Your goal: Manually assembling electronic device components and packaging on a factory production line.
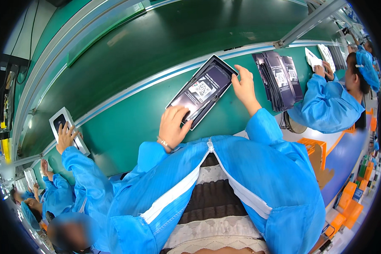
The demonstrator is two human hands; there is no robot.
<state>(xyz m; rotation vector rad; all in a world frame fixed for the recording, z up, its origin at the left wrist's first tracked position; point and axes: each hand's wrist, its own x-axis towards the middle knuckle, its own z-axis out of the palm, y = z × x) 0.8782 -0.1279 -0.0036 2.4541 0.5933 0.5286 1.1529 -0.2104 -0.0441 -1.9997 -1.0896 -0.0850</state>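
An open phone box [183, 94] with a dark inner lies slanted on the green bench in front of me. Inside it rests a dark purple leaflet [191, 100] with a white printed square code. My left hand [172, 126] grips the box's near left end, its fingers over the edge and its thumb by the near corner. At the far right end, my right hand [245, 88] holds the corner between thumb and fingers. A fanned stack of similar dark leaflets [273, 76] lies to the right of my right hand.
Beside me on the left, another person's hand [65, 138] rests on a white phone box [57, 120]. At the right, a co-worker in a blue gown [326, 103] handles white pieces [313, 58]. A metal strut [311, 23] crosses the upper right. Orange bins [347, 194] stand beyond the bench.
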